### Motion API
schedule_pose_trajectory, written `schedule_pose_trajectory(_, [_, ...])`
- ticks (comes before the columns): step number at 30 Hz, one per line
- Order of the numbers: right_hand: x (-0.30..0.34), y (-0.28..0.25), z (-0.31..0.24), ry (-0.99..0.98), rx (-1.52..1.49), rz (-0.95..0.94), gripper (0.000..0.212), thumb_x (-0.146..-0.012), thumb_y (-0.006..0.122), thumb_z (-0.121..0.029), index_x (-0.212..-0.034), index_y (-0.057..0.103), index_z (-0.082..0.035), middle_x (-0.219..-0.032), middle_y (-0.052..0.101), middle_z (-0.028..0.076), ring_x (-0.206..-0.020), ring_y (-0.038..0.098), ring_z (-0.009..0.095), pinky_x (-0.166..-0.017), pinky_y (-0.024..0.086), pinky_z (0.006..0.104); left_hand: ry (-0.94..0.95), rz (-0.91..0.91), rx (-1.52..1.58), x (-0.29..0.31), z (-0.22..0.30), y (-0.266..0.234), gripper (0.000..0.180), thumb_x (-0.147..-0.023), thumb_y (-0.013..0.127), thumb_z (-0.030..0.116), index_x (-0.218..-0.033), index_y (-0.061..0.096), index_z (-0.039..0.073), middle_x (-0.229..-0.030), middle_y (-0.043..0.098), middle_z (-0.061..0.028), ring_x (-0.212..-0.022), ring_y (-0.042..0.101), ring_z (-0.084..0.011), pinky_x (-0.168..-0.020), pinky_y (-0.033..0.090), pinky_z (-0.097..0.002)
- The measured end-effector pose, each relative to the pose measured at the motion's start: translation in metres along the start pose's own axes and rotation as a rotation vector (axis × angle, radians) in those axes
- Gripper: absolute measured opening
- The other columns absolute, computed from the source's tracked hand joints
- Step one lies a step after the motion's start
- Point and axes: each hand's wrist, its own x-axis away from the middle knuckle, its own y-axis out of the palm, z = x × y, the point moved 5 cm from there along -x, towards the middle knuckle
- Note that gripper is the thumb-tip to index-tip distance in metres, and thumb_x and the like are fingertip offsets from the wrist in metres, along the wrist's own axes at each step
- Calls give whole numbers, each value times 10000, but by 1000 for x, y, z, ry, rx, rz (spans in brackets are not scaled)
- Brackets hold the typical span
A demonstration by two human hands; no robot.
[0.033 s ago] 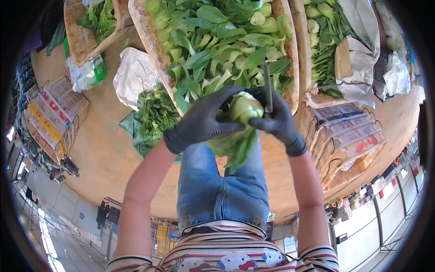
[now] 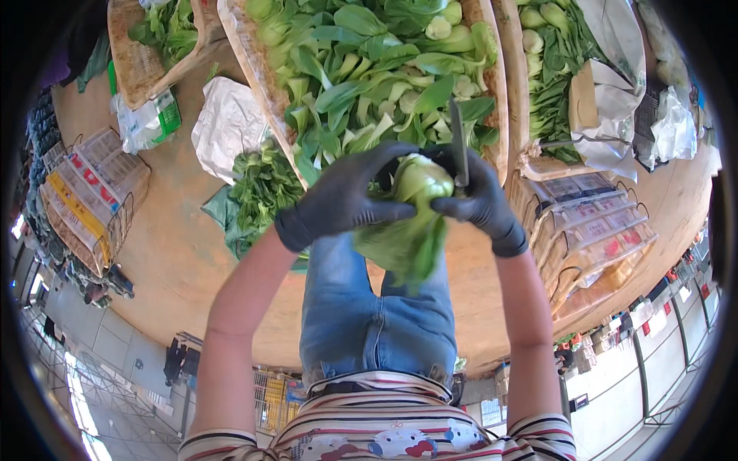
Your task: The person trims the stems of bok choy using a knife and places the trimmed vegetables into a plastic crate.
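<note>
A head of bok choy (image 2: 425,183) hangs between my two black-gloved hands above my lap, pale base up and leaves drooping down, slightly blurred. My left hand (image 2: 344,192) is curled round its left side. On the other side, my right hand (image 2: 480,206) grips a knife (image 2: 459,138), blade pointing up and away from me; the handle is mostly hidden in the glove. The right thumb presses close to the base of the bok choy. Just beyond both hands lies a large tray (image 2: 501,100) heaped with loose bok choy and trimmed leaves (image 2: 361,100).
Left of the tray, leafy greens (image 2: 265,184) lie on the floor beside a crumpled white sheet (image 2: 227,127). A second basket (image 2: 134,81) stands at far left. To the right are more bok choy (image 2: 550,92) and a newspaper-lined wire basket (image 2: 592,230). Another lined basket (image 2: 96,200) stands left.
The bok choy and my right hand have shifted slightly right. Its leaves have swung right and are blurred. The knife blade has turned a little and shows more of its flat side.
</note>
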Motion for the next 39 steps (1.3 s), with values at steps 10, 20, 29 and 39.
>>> schedule_pose_trajectory(10, [5,-22,0,-8,-204,-78,707,-617,727,-261,-1224,516,34,-1214,573,133,-1107,543,215,-988,397,350,-238,-40,403,-31,-8,-9,342,-855,660,153,-1154,545,35,-1048,579,-63,-937,568,-149,-838,483,-307])
schedule_pose_trajectory(20, [-16,-8,12,-70,-352,-94,667,-670,750,-216,-1248,506,10,-1256,541,133,-1142,531,237,-1009,390,353,-170,-218,746,7,-43,22,480,-960,501,315,-1334,441,21,-1276,534,-115,-1149,525,-188,-979,427,-335])
schedule_pose_trajectory(29, [-46,8,22,23,516,136,510,-808,700,-95,-1270,498,-17,-1050,602,48,-944,565,128,-865,451,261,-321,144,888,52,-87,-23,540,-894,600,213,-1332,412,-41,-1265,530,-117,-1136,526,-181,-977,430,-329])
schedule_pose_trajectory(39, [-85,67,89,267,296,77,288,-842,669,-206,-1048,645,-5,-808,643,24,-691,539,84,-644,456,263,-507,545,648,215,-214,-75,370,-880,597,79,-1221,512,-36,-1173,583,-89,-1059,544,-165,-944,420,-298])
